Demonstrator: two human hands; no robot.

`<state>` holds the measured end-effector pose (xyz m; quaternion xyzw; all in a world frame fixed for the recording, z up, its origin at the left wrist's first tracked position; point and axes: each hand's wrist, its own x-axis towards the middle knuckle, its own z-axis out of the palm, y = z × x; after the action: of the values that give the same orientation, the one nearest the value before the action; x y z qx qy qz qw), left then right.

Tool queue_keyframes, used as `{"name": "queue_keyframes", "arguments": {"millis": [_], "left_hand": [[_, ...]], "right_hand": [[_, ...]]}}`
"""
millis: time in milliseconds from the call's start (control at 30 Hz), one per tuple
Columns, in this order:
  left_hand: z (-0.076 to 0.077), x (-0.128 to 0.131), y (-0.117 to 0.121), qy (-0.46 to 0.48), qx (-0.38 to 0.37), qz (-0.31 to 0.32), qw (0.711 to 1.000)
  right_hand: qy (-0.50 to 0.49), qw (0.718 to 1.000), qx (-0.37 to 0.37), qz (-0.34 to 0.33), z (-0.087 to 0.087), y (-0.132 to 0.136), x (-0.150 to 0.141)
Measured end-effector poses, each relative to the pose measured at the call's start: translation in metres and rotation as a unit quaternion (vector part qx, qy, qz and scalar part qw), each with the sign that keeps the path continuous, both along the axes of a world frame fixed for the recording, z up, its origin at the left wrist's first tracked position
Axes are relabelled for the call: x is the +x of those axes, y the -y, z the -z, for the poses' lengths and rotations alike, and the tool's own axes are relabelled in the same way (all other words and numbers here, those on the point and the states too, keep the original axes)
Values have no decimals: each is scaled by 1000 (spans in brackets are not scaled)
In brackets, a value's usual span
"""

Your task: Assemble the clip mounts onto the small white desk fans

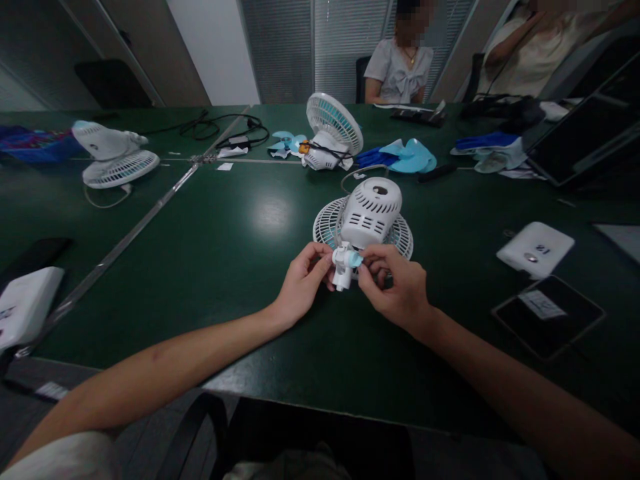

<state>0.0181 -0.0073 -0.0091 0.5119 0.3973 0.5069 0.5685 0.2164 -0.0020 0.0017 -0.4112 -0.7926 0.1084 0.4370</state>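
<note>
A white electric fan [373,207] lies face down on the green table in front of me, its grille flat on the surface and its vented motor housing up. From the housing, a white joint piece [343,277] points toward me. My left hand [305,280] grips that joint from the left, thumb and fingers pressed against it. On the other side, my right hand [395,283] pinches a light-blue knob [355,259] at the joint's right. Part of the grille is hidden behind my right hand.
Beyond stand a second fan [334,130], light-blue fan blades [413,157] and blue gloves [487,141]. Another fan [120,167] lies at left. On the right are a white box [536,250] and a black tablet-like pad [547,317]. A person [400,70] sits across the table.
</note>
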Motion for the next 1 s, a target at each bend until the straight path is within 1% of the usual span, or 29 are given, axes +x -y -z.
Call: {"name": "queue_keyframes", "arguments": {"millis": [233, 467, 567, 700, 767, 867, 1000], "left_hand": [[0, 0, -1, 3, 3, 1, 1000], [-2, 0, -1, 8, 8, 5, 1000], [-1, -1, -1, 12, 8, 10, 1000], [1, -1, -1, 13, 5, 10, 1000], [2, 0, -1, 14, 4, 10, 1000], [2, 0, 0, 15, 7, 10, 1000], [2, 0, -1, 16, 9, 12, 1000]], "right_hand": [[10, 1000, 13, 0, -5, 0, -1], [49, 998, 49, -13, -5, -1, 0], [40, 998, 35, -16, -4, -1, 0], [-18, 999, -5, -27, 0, 0, 1], [-33, 999, -12, -28, 4, 0, 1], [-17, 999, 9, -27, 8, 0, 2], [0, 999, 48, -27, 7, -1, 3]]}}
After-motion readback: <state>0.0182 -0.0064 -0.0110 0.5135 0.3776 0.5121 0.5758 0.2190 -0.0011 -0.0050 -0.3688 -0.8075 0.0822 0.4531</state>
